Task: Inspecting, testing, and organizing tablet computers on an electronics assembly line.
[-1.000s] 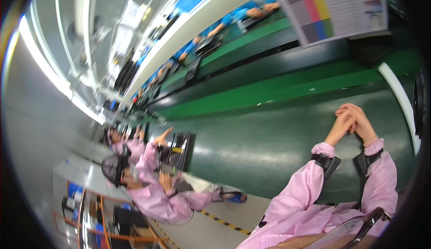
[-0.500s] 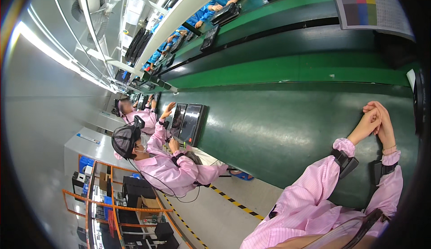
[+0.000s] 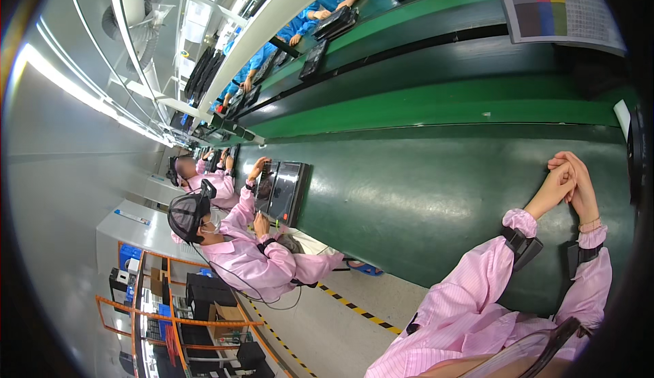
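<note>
My left hand [image 3: 553, 190] and my right hand [image 3: 578, 177] rest together over the dark green worktop [image 3: 422, 201] at the right. Their fingers are folded against each other, the right hand's lying over the left's. No object shows in either one. Both forearms, in pink striped sleeves, come in from below. A black strapped-on device [image 3: 523, 247] sits at my left wrist, and a similar black device [image 3: 579, 255] at the right. How the fingers interlock underneath is hidden.
To the left, a co-worker [image 3: 238, 255] in pink handles a dark, flat, laptop-like device [image 3: 286, 190]. Across the bench, people in blue work at black devices [image 3: 334, 23]. A colour chart [image 3: 545, 3] hangs at upper right; an orange-framed rack [image 3: 174, 310] stands lower left.
My hands stay folded in the same pose. The view has shifted slightly. The co-worker's far hand has come down to the edge of the laptop-like device.
</note>
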The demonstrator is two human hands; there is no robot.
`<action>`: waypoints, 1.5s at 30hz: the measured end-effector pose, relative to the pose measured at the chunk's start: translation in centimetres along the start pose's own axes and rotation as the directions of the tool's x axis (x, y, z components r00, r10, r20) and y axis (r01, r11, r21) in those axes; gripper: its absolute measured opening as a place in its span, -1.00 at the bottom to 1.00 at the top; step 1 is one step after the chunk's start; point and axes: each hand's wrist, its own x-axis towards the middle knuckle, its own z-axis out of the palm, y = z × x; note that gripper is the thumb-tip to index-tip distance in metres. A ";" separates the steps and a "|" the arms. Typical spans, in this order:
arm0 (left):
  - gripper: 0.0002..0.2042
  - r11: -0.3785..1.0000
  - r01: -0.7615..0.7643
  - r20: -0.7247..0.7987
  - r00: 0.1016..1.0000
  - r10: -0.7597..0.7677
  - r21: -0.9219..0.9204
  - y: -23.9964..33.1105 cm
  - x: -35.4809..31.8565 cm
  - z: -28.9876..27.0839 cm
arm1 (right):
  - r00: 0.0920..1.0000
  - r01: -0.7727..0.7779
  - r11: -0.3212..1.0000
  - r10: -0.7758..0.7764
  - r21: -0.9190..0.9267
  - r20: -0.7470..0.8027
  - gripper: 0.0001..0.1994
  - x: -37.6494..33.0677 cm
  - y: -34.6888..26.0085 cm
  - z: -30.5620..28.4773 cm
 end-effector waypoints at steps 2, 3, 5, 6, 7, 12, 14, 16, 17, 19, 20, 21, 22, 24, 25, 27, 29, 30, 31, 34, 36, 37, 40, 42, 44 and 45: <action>-0.89 1.000 0.007 0.000 1.000 -0.007 0.011 0.0 0.0 0.0 | 0.999 -0.036 0.999 0.036 0.006 -0.021 -0.75 0.1 0.2 0.0; -0.90 1.000 0.013 0.000 1.000 -0.013 -0.015 0.0 0.0 0.0 | 1.000 0.008 1.000 -0.008 0.010 -0.012 -0.74 0.1 0.2 0.0; -0.91 0.999 0.021 0.000 1.000 -0.021 -0.044 -0.1 0.0 0.2 | 0.998 -0.037 0.999 0.037 0.016 -0.040 -0.74 0.1 0.4 -0.1; -0.91 0.998 0.026 -0.003 1.000 -0.026 -0.049 -0.1 -0.1 0.2 | 1.000 0.009 1.000 -0.009 0.020 -0.019 -0.74 0.0 0.4 -0.2; -0.92 0.997 0.000 -0.046 0.999 -0.004 -0.081 -0.1 -0.1 0.2 | 0.998 -0.037 0.999 0.038 0.022 -0.045 -0.74 0.0 0.4 -0.2; -0.93 0.999 0.024 -0.009 1.000 -0.024 -0.043 0.0 -0.1 0.2 | 1.000 0.018 0.999 -0.019 0.046 0.025 -0.74 0.0 0.3 -0.3; -0.93 0.999 0.028 -0.005 1.000 -0.028 -0.042 -0.1 -0.1 0.1 | 0.999 -0.040 0.999 0.040 0.023 -0.018 -0.74 0.0 0.3 -0.3; -0.93 0.997 -0.002 -0.046 0.999 -0.001 -0.075 -0.1 -0.1 0.1 | 0.999 -0.046 0.999 0.046 0.026 -0.017 -0.73 0.1 0.4 -0.3; -0.93 0.998 0.037 -0.009 0.999 -0.037 -0.045 -0.2 -0.1 0.1 | 0.999 -0.048 0.998 0.049 0.034 -0.015 -0.73 0.1 0.4 -0.3; -0.93 0.997 -0.002 -0.049 0.999 -0.002 -0.079 -0.3 0.0 0.0 | 0.999 -0.050 0.998 0.051 0.042 -0.016 -0.73 0.1 0.5 -0.4; -0.93 0.998 0.038 -0.011 0.999 -0.039 -0.051 -0.3 0.0 -0.1 | 0.999 -0.036 0.999 0.036 0.033 -0.009 -0.73 0.1 0.6 -0.3; -0.93 0.998 0.033 -0.015 0.999 -0.033 -0.049 -0.4 0.0 -0.1 | 0.999 0.024 0.999 -0.025 0.046 0.035 -0.74 0.2 0.6 -0.4; -0.93 0.997 -0.002 -0.055 0.998 -0.003 -0.080 -0.4 0.0 -0.2 | 1.000 -0.022 0.999 0.022 0.026 -0.002 -0.74 0.2 0.6 -0.3; -0.93 0.999 0.023 -0.019 1.000 -0.023 -0.045 -0.4 0.1 -0.2 | 0.999 0.027 0.999 -0.029 0.044 0.033 -0.74 0.3 0.5 -0.4; -0.93 0.996 -0.020 -0.051 0.999 0.015 -0.087 -0.5 0.1 -0.2 | 1.000 -0.024 0.999 0.023 0.022 0.005 -0.74 0.3 0.5 -0.3; -0.93 0.999 0.012 -0.016 1.000 -0.013 -0.044 -0.4 0.1 -0.2 | 1.000 0.016 1.000 -0.016 0.006 0.006 -0.74 0.3 0.4 -0.3; -0.93 0.999 0.007 -0.015 1.000 -0.008 -0.045 -0.5 0.1 -0.2 | 1.000 -0.029 1.000 0.029 0.007 -0.003 -0.74 0.3 0.4 -0.3; -0.93 0.999 0.011 -0.013 1.000 -0.012 -0.047 -0.4 -0.1 0.0 | 1.000 0.009 1.000 -0.009 0.004 0.007 -0.74 0.0 0.4 -0.2; -0.93 0.996 -0.008 -0.045 0.999 0.004 -0.084 -0.5 -0.1 0.0 | 0.999 -0.035 0.999 0.035 0.001 -0.007 -0.74 0.0 0.4 -0.2; -0.91 0.997 -0.014 -0.042 0.999 0.010 -0.077 -0.5 -0.1 0.0 | 0.999 -0.030 1.000 0.030 -0.001 -0.013 -0.74 0.0 0.4 -0.3; -0.91 0.999 0.022 -0.005 1.000 -0.022 -0.040 -0.5 0.0 0.0 | 1.000 0.012 1.000 -0.012 0.004 0.001 -0.74 0.1 0.5 -0.3; -0.90 0.998 -0.006 -0.044 0.999 0.003 -0.070 -0.5 0.0 -0.1 | 0.999 -0.036 0.999 0.036 0.002 -0.019 -0.74 0.1 0.5 -0.3; -0.90 0.997 -0.016 -0.043 0.999 0.013 -0.072 -0.5 0.0 -0.1 | 0.999 -0.041 0.999 0.041 0.008 -0.021 -0.74 0.2 0.4 -0.2; -0.90 0.999 0.010 -0.005 1.000 -0.010 -0.036 -0.5 0.0 -0.1 | 1.000 0.005 1.000 -0.005 0.015 -0.002 -0.75 0.1 0.4 -0.2; -0.90 0.999 0.011 -0.007 1.000 -0.011 -0.038 -0.4 0.0 -0.1 | 0.999 -0.043 0.999 0.043 0.014 -0.018 -0.75 0.2 0.4 -0.2; -0.90 1.000 0.011 -0.009 1.000 -0.011 -0.026 -0.4 0.0 -0.1 | 1.000 0.002 1.000 -0.002 0.013 0.000 -0.75 0.2 0.3 -0.2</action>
